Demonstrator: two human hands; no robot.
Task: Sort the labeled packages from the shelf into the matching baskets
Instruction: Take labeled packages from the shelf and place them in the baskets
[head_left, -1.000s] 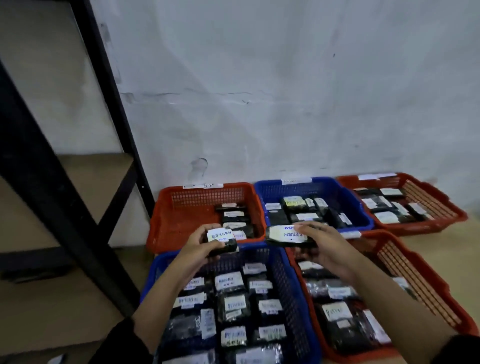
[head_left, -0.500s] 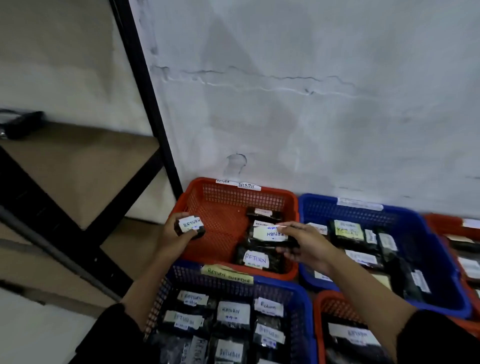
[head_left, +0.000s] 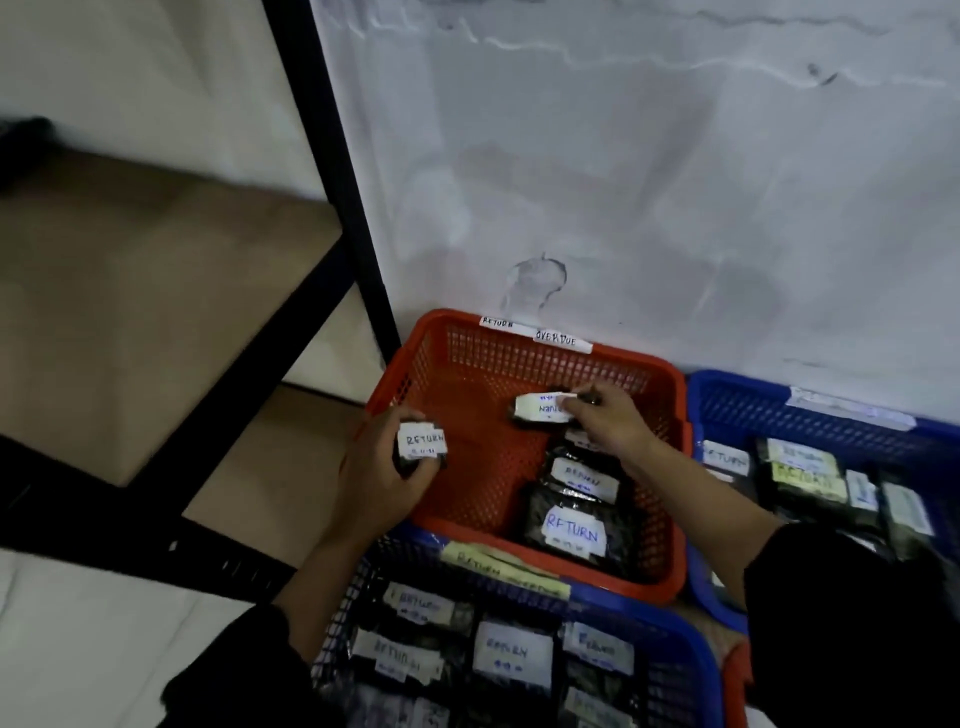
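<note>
Pale floor beside a white wall carries plastic baskets packed together: an orange basket, a blue basket right of it, another blue basket nearer.

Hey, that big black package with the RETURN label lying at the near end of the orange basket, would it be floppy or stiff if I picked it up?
Probably floppy: the big RETURN package looks like crinkled, glossy plastic wrap, so it may sag and feel slick. It lies flat in the orange basket, so it likely won't roll.
</note>
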